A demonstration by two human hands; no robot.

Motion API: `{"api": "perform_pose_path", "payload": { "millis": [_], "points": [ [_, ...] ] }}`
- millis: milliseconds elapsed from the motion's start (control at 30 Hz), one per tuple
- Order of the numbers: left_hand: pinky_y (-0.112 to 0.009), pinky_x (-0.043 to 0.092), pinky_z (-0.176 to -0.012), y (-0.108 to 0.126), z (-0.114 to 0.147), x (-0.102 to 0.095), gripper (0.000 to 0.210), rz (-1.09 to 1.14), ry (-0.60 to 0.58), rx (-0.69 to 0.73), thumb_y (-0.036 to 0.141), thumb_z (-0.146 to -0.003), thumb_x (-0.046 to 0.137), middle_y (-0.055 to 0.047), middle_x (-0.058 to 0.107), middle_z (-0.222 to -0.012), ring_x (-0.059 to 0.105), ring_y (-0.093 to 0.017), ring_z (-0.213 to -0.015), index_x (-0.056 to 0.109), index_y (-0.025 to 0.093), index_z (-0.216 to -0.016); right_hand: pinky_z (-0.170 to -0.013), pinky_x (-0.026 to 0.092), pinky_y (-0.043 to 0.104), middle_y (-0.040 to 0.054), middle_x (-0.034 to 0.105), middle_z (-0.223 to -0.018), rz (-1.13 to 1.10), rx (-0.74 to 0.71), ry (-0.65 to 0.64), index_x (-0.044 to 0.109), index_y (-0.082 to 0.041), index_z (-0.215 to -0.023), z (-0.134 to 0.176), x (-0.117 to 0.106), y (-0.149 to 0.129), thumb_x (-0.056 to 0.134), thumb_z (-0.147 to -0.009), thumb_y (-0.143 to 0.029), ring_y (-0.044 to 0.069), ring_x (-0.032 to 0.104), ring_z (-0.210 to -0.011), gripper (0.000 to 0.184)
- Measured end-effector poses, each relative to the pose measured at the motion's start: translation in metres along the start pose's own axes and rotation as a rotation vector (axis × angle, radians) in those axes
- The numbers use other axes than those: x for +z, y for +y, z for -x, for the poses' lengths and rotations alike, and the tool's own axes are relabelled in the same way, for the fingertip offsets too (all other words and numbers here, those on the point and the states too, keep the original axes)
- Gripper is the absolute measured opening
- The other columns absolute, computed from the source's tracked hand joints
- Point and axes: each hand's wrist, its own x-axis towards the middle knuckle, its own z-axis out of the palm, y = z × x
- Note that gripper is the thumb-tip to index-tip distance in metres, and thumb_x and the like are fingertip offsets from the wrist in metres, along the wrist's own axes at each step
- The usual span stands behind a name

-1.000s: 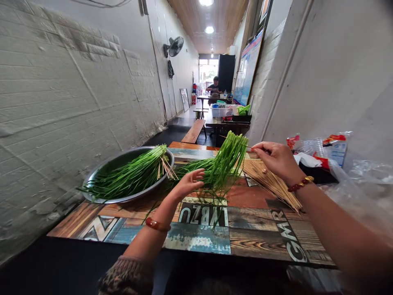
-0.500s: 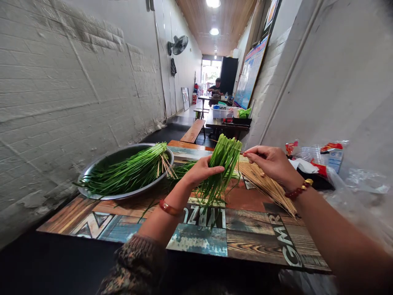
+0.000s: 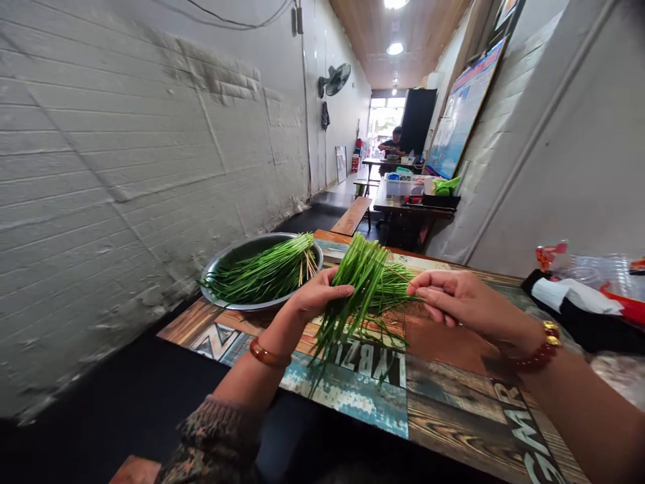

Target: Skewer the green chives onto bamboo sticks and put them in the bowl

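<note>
My left hand (image 3: pixel 322 294) is closed around a bunch of garlic chives (image 3: pixel 360 269), its cut ends up and the leaves hanging toward the table. My right hand (image 3: pixel 448 302) pinches a thin wooden skewer (image 3: pixel 402 275) between thumb and fingertips, just right of the bunch. The skewer's far end meets the upper stalks; how far it goes in is hidden. More loose chives (image 3: pixel 393 289) lie on the table behind the bunch. On the left, a metal basin (image 3: pixel 214 296) holds a heap of chives (image 3: pixel 262 269), with several skewers (image 3: pixel 306 265) sticking out near the cut ends.
The patterned wooden table (image 3: pixel 443 376) spreads beneath my hands. Plastic packaging (image 3: pixel 594 269) and white and black cloth-like items lie at the right. Beyond are a bench (image 3: pixel 353 215), another table with a plastic box (image 3: pixel 403 185), and a seated person (image 3: pixel 392 144) farther back.
My view has turned left, so the room appears shifted right. The bunch has tilted and sits lower, my right hand still pinching the skewer beside it. The loose skewer pile is now hidden from sight.
</note>
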Motion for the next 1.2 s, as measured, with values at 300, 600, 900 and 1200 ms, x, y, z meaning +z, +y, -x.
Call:
{"api": "perform_pose_path", "payload": {
  "millis": [300, 600, 900, 1200],
  "points": [
    [-0.044, 0.051, -0.076, -0.008, 0.029, -0.006, 0.058, 0.143, -0.277, 0.027, 0.052, -0.059, 0.075, -0.021, 0.069, -0.096, 0.068, -0.033, -0.084, 0.064, 0.01, -0.099, -0.041, 0.031, 0.02, -0.0038, 0.049, -0.05, 0.016, -0.092, 0.055, 0.065, -0.018, -0.099, -0.01, 0.021, -0.025, 0.054, -0.086, -0.045, 0.008, 0.042, -0.044, 0.032],
    [-0.028, 0.053, -0.055, 0.024, 0.109, -0.103, 0.064, -0.128, 0.119, 0.051, 0.048, -0.059, 0.077, -0.016, 0.071, -0.089, 0.067, -0.022, -0.062, 0.057, 0.013, -0.109, -0.039, 0.022, 0.021, -0.0054, 0.046, -0.049, -0.284, -0.109, 0.035, 0.064, -0.015, -0.092, -0.076, 0.097, -0.043, 0.054, -0.081, -0.043, 0.006, 0.032, -0.041, 0.032],
    [-0.035, 0.052, -0.077, 0.099, 0.073, -0.204, 0.08, -0.723, 0.546, -0.027, 0.041, -0.068, 0.071, -0.015, 0.064, -0.112, 0.064, -0.023, -0.089, 0.041, 0.014, -0.137, -0.042, 0.031, 0.019, -0.0038, 0.055, -0.051, -0.258, -0.066, 0.194, 0.064, -0.017, -0.083, -0.202, 0.172, -0.025, 0.048, -0.083, -0.039, 0.007, 0.042, -0.041, 0.027],
    [-0.046, 0.02, -0.112, 0.036, 0.011, -0.208, 0.084, -1.475, 0.515, -0.011, 0.049, -0.074, 0.063, -0.022, 0.03, -0.149, 0.027, -0.034, -0.138, 0.034, 0.009, -0.141, -0.037, 0.032, 0.014, -0.0005, 0.061, -0.061, -0.174, 0.05, 0.083, 0.063, -0.013, -0.1, -0.216, 0.166, 0.015, 0.053, -0.082, -0.024, 0.006, 0.048, -0.043, 0.023]
  ]
}}
